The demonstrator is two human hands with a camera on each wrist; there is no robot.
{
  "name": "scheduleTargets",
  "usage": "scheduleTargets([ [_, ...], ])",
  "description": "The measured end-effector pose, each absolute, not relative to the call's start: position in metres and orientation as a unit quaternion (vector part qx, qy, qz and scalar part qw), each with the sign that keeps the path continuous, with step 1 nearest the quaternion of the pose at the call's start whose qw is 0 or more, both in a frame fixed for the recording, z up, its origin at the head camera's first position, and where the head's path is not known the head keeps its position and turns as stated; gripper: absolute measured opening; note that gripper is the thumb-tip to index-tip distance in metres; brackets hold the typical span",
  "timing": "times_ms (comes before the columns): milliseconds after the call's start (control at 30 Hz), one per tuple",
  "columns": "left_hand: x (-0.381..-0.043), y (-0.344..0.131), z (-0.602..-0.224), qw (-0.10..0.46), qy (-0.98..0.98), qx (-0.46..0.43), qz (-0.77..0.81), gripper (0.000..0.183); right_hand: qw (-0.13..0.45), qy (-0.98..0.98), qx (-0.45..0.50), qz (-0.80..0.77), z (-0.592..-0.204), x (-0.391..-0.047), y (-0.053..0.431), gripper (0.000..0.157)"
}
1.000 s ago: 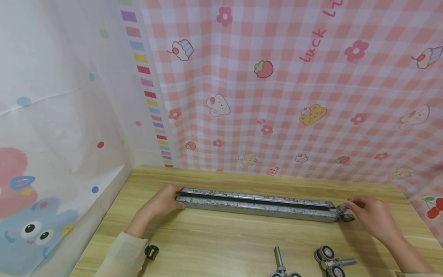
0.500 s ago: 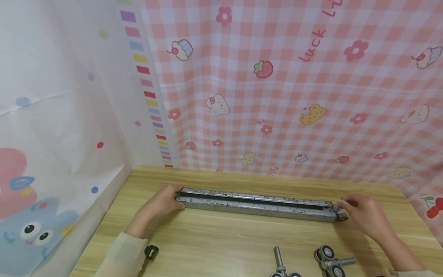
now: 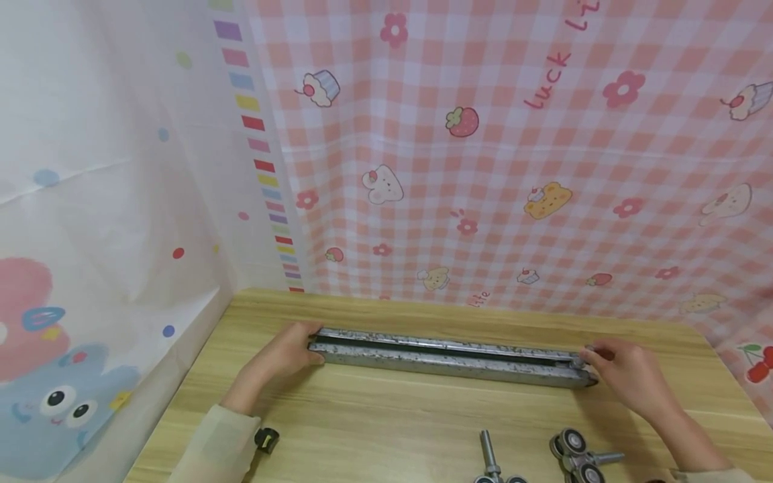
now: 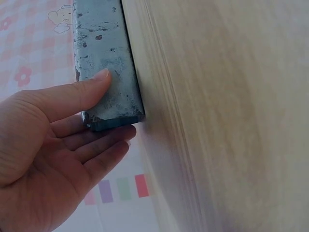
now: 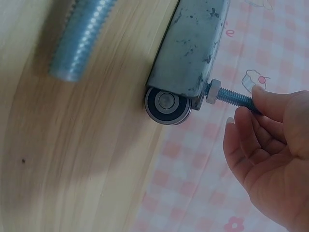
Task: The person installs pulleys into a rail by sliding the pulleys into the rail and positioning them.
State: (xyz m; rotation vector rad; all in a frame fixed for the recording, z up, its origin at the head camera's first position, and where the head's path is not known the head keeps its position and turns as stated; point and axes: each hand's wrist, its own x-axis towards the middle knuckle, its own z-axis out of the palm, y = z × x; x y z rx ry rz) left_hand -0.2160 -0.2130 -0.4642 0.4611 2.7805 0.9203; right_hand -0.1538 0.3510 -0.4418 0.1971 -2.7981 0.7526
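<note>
A long, scuffed metal rail (image 3: 447,359) with a slot along its top lies across the table. My left hand (image 3: 292,349) holds its left end; in the left wrist view the thumb presses the side face and the other fingers reach behind the end. At the right end, my right hand (image 3: 628,372) pinches the threaded bolt (image 5: 234,96) of a roller trolley between thumb and fingers. A nut (image 5: 213,92) sits on that bolt beside the slot. One trolley wheel (image 5: 166,104) sticks partly out of the rail's end, the rest hidden inside.
Two more roller trolleys lie near the table's front: one (image 3: 576,456) with its bolt pointing right, the other's bolt (image 3: 489,453) pointing away, its wheels cut off by the frame. A small black object (image 3: 266,440) shows beside the left sleeve. A checked pink curtain (image 3: 483,168) hangs behind the table.
My right hand has moved left with the roller trolley, and its wheels have gone from outside the rail's right end to mostly inside. The left hand stays on the left end.
</note>
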Motion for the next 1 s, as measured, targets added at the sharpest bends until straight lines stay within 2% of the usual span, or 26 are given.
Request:
scheduleTargets([
  [233, -0.217, -0.214, -0.464, 0.089, 0.934, 0.155, 0.308, 0.062, 0.106, -0.958, 0.073, 0.256, -0.441, -0.158, 0.342, 0.018],
  [567, -0.219, -0.215, -0.465, 0.084, 0.935, 0.157, 0.306, 0.057, 0.132, -0.951, 0.105, 0.26, -0.44, -0.162, 0.325, 0.005],
  [767, -0.217, -0.213, -0.465, 0.09, 0.935, 0.151, 0.309, 0.062, 0.155, -0.948, 0.117, 0.254, -0.443, -0.165, 0.318, 0.004],
  [1000, -0.218, -0.213, -0.465, 0.089, 0.938, 0.152, 0.3, 0.063, 0.143, -0.948, 0.124, 0.255, -0.442, -0.165, 0.31, 0.005],
])
